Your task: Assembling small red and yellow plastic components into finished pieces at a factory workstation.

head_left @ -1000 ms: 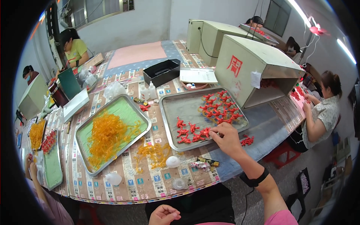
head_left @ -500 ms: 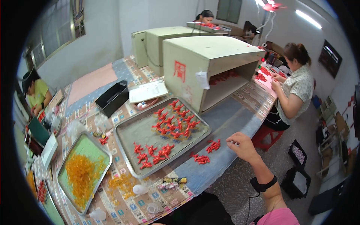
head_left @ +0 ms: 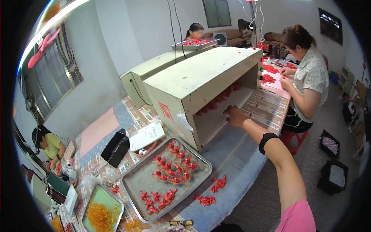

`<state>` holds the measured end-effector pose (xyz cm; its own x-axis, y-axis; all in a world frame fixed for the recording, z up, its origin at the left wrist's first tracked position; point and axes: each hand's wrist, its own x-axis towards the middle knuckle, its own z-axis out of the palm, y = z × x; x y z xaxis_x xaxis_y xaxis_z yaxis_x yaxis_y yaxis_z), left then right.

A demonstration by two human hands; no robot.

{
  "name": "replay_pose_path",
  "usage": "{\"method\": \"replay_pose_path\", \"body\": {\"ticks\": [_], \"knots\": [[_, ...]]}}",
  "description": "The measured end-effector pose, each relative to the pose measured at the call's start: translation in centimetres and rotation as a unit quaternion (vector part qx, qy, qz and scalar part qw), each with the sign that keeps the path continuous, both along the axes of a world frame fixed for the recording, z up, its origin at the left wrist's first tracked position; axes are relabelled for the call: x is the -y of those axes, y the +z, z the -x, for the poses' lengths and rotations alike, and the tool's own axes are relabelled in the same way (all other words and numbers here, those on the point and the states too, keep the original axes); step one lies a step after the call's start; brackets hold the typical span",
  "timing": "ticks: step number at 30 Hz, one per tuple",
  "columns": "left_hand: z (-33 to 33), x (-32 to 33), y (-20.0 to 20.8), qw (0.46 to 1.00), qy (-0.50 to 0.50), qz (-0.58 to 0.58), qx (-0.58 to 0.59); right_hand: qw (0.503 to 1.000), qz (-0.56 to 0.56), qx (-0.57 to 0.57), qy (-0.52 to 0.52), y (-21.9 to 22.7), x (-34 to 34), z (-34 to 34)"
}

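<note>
The right hand (head_left: 235, 116) has just reached forward to the open mouth of the beige cabinet (head_left: 208, 75) at frame centre, bringing work beside the red moulded pieces (head_left: 221, 99) inside; its fingers curl, any grip hidden. The left hand is out of view.

– Where's the camera sitting?
– It's riding the head, facing down and forward across the table (head_left: 266, 103) to the box (head_left: 205, 74).
– How near?
– Close: the right arm (head_left: 286, 168) is showing large.
</note>
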<state>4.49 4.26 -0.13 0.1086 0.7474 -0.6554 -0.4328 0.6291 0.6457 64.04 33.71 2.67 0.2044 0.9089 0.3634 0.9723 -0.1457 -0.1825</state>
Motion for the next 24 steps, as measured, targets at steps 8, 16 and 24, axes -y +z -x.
{"method": "replay_pose_path", "body": {"ticks": [8, 16, 24], "knots": [[-1.5, -0.3, 0.4, 0.996, 0.044, 0.034, -0.076, 0.994, 0.059, 0.0, -0.095, -0.7, -9.0, 0.6], [-2.5, -0.3, 1.3, 0.994, 0.059, 0.033, -0.085, 0.99, 0.003, -0.099, -0.098, -4.9, -11.6, -1.9], [-1.6, -0.6, 0.4, 0.996, 0.001, -0.021, -0.082, 0.991, -0.08, -0.037, 0.099, 0.4, -0.3, 1.7]]}}
